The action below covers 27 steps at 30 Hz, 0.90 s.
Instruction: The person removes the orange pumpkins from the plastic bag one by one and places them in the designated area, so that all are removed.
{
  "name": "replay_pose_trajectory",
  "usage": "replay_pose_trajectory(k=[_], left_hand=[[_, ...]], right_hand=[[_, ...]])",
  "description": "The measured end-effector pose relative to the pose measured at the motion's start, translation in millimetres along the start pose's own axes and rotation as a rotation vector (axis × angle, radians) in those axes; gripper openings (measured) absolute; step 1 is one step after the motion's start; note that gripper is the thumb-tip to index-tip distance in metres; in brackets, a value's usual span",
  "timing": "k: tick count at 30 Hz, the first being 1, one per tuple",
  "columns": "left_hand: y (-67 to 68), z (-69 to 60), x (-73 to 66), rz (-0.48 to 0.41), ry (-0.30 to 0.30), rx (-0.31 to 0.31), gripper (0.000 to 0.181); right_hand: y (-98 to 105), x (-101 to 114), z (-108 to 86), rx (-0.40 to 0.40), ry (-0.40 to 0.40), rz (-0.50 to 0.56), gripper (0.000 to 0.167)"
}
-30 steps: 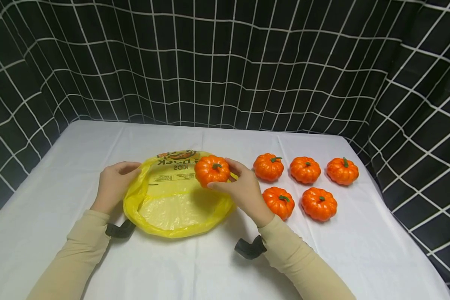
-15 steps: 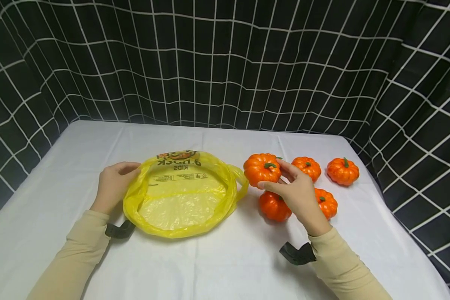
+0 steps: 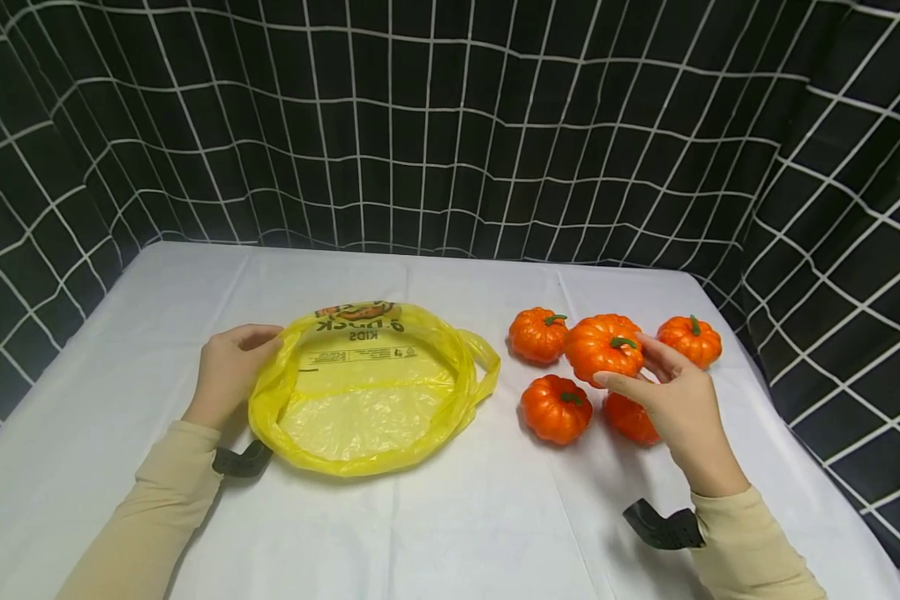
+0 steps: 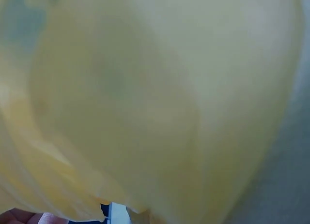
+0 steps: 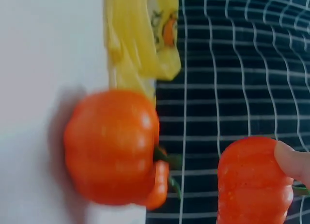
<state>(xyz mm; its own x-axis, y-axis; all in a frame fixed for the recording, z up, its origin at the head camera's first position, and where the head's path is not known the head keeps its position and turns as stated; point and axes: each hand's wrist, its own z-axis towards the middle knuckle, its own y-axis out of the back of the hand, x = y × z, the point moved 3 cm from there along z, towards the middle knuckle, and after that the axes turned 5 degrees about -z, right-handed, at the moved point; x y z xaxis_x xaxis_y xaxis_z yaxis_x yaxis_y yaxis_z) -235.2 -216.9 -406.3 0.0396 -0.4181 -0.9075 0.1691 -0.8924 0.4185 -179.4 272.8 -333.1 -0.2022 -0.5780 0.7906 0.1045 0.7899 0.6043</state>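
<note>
My right hand (image 3: pixel 682 404) holds a small orange pumpkin (image 3: pixel 603 348) with a green stem, raised above the other pumpkins. In the right wrist view, a fingertip (image 5: pixel 290 161) presses on the held pumpkin (image 5: pixel 254 180). At the left rim of a yellow plastic bag (image 3: pixel 375 462), my left hand (image 3: pixel 232 367) grips the edge, with its fingertips hidden by the plastic. The bag lies with its mouth spread wide and printed text at the back. Yellow film (image 4: pixel 145 112) fills most of the left wrist view.
Several pumpkins rest on the white-covered table (image 3: pixel 465 517) at right: one back left (image 3: pixel 538 335), one back right (image 3: pixel 690 342), one front left (image 3: pixel 557 410), one partly hidden front right (image 3: pixel 630 417). A black curtain with white grid lines (image 3: pixel 420 125) surrounds the table.
My right hand has carried the pumpkin rightward, away from the bag's mouth to above the pumpkins. A bag handle at its right side came into view. My left hand has stayed put.
</note>
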Motion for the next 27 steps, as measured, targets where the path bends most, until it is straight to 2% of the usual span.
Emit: replay_pose_trajectory(k=[8, 13, 27], left_hand=[[0.3, -0.9, -1.2, -0.001, 0.009, 0.000, 0.034], [0.8, -0.8, -1.6, 0.005, 0.008, 0.000, 0.035], [-0.8, -0.6, -1.0, 0.012, 0.002, 0.006, 0.036]], right_hand=[[31, -27, 1.3, -0.073, -0.064, -0.003, 0.098], [48, -43, 2.7, -0.111, -0.143, -0.002, 0.099], [80, -92, 20.0, -0.184, -0.285, 0.030, 0.099]])
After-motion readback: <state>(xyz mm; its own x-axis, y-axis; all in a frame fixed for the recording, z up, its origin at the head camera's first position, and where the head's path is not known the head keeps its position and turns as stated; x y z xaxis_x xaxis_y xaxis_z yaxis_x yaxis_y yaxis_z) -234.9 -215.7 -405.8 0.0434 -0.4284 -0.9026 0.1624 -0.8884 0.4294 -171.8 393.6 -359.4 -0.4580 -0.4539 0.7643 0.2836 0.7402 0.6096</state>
